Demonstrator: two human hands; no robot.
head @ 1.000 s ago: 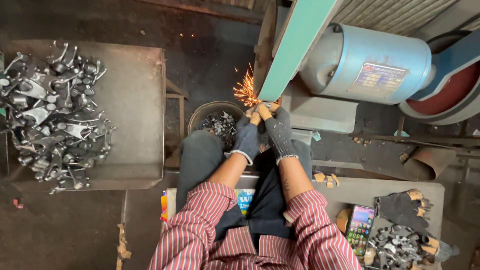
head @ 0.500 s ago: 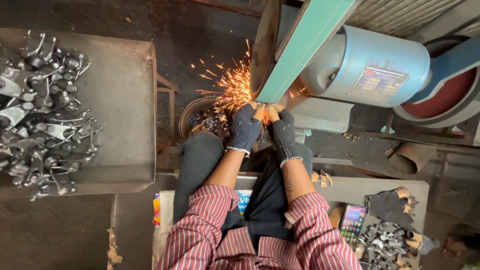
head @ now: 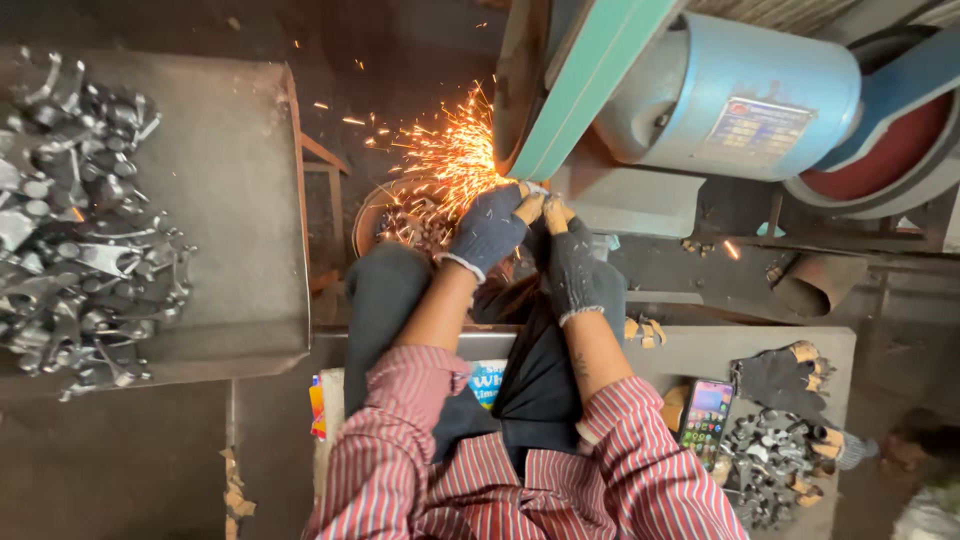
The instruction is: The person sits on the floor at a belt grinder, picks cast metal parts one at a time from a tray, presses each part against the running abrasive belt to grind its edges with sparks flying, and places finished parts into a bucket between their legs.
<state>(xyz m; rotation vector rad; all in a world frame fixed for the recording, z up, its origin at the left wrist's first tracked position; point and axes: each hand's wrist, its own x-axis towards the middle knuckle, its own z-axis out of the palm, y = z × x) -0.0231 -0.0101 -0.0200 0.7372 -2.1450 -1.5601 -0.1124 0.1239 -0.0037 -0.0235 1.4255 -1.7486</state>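
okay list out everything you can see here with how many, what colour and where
Sanding belt: one, green, slanting at top centre.
Motor housing: one, blue, upper right.
Sparks: a spray, orange, left of the belt.
Metal parts pile: many, silvery grey, on the left tray.
Round bin: one, dark, under the sparks.
Phone: one, lit screen, lower right.
Spare gloves: count unclear, dark, right of the phone.
Smaller parts pile: grey, lower right.
Left hand: dark glove, at the belt.
Right hand: dark glove, beside it.
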